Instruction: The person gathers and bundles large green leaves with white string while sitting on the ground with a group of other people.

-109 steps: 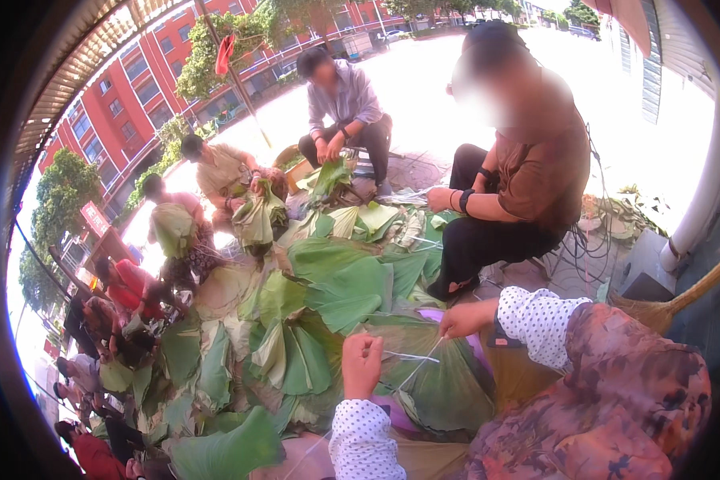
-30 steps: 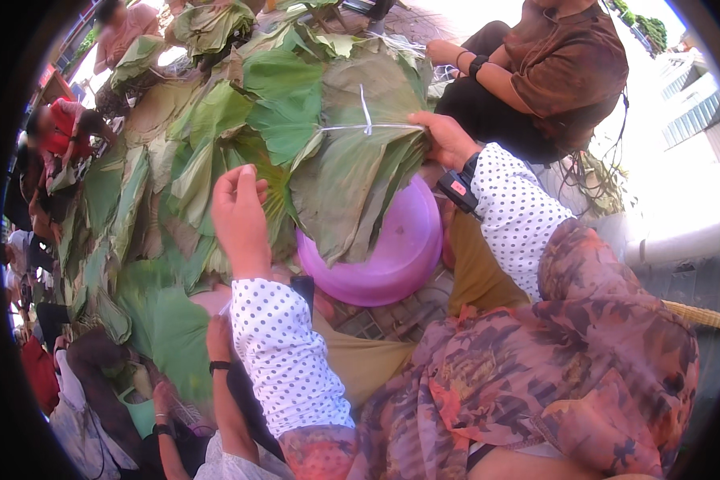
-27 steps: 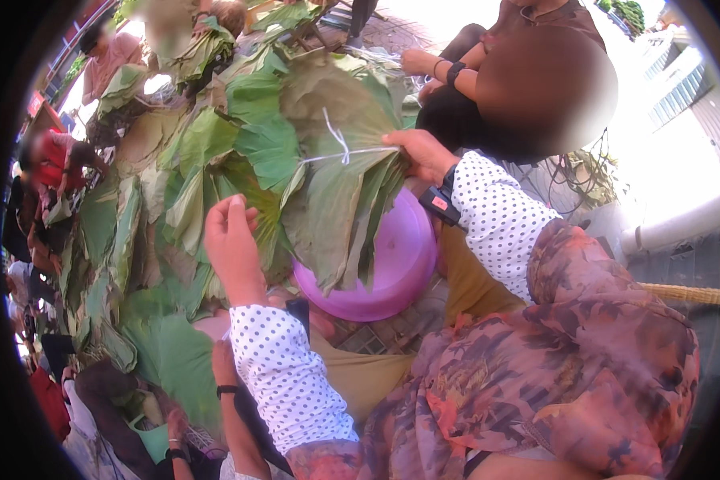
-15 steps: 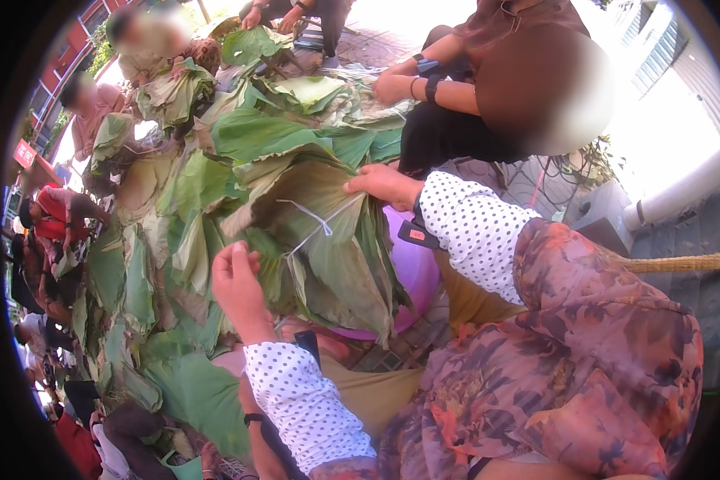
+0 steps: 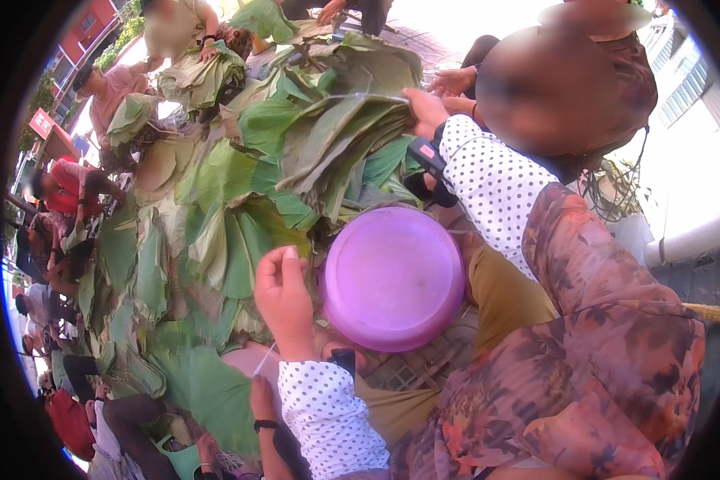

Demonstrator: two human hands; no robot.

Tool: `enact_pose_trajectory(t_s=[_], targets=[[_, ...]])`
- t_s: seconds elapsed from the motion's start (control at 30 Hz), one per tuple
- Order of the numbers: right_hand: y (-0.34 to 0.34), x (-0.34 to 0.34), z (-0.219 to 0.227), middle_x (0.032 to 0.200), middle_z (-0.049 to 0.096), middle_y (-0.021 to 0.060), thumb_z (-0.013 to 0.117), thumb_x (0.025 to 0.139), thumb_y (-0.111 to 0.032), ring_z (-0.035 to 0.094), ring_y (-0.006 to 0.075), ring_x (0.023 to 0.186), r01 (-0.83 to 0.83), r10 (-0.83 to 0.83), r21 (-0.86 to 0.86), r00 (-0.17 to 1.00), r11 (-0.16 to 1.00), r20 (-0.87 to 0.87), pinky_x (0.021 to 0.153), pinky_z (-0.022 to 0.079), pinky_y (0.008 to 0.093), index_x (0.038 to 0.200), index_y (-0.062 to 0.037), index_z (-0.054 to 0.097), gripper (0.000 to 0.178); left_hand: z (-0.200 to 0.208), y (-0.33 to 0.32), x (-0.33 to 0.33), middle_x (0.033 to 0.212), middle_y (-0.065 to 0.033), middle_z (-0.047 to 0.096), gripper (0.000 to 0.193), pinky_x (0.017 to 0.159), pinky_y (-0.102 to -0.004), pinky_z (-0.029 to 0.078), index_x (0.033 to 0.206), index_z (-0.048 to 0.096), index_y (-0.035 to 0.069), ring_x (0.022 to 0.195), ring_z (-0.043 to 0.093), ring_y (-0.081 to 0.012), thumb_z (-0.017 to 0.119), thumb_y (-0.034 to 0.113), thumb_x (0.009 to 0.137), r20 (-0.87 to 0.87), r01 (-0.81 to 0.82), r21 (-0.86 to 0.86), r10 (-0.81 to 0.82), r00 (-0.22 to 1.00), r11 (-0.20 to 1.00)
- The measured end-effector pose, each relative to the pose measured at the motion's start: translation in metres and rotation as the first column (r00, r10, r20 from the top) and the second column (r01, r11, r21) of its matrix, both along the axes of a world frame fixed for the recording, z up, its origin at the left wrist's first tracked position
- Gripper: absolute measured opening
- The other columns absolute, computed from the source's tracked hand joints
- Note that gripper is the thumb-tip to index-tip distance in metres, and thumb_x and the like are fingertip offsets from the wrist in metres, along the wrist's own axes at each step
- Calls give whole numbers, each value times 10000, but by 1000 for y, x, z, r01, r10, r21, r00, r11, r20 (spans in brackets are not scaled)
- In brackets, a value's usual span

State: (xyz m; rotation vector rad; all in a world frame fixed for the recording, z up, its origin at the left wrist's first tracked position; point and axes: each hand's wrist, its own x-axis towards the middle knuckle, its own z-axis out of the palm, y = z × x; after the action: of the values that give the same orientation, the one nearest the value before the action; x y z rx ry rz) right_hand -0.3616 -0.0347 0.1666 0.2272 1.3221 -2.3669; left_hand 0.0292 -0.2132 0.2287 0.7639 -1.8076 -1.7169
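My right hand [image 5: 426,114] is closed on the edge of a bundle of large dried lotus leaves [image 5: 352,132], tied across with thin white string [image 5: 358,96]. The bundle is held out over the leaf pile, ahead of an upturned purple basin [image 5: 396,276]. My left hand [image 5: 286,304] is raised beside the basin's left rim, its fingers curled and the thumb pressed against them. Whatever those fingers hold, if anything, is too small to make out. A short white strand [image 5: 265,359] shows beside my left wrist.
A wide pile of green and brown lotus leaves [image 5: 224,180] spreads across the left. A co-worker [image 5: 552,96] sits close at the far right, hands near the bundle. Another person's hand [image 5: 262,398] is beside my left forearm. More people sit along the left.
My right hand has carried the tied leaf bundle forward, off the purple basin, which now shows whole. My left hand has shifted right and a little down in the picture, still curled.
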Motion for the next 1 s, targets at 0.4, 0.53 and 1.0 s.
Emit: enact_pose_trajectory(t_s=[0.4, 0.53, 1.0], targets=[[32, 16, 17, 1267, 616, 145, 684, 902, -251, 584, 290, 1169, 128, 728, 920, 576, 370, -372, 956, 475, 436, 1349, -42, 530, 517, 8, 1, -1, 849, -31, 668, 192, 708, -227, 465, 1021, 662, -4, 771, 589, -83, 628, 184, 997, 9, 4, -39, -4, 1000, 999], [86, 79, 4, 1314, 603, 98, 569, 1021, -310, 538, 226, 1253, -491, 636, 637, 772, 594, 3, 1036, 423, 415, 1297, -37, 595, 389, -3, -2, -2, 922, -32, 687, 182, 728, -241, 496, 1032, 673, 14, 801, 623, -92, 628, 187, 996, 22, 18, -28, -17, 1000, 999], [409, 350, -193, 970, 698, 65, 673, 915, -320, 643, 164, 877, -580, 250, 766, 813, 277, 526, 720, 548, 315, 1164, -72, 706, 353, -27, 10, 6, 1028, -37, 686, 216, 793, -285, 513, 1082, 672, 29, 886, 633, -139, 606, 219, 1003, 184, 169, -36, -159, 970, 985]])
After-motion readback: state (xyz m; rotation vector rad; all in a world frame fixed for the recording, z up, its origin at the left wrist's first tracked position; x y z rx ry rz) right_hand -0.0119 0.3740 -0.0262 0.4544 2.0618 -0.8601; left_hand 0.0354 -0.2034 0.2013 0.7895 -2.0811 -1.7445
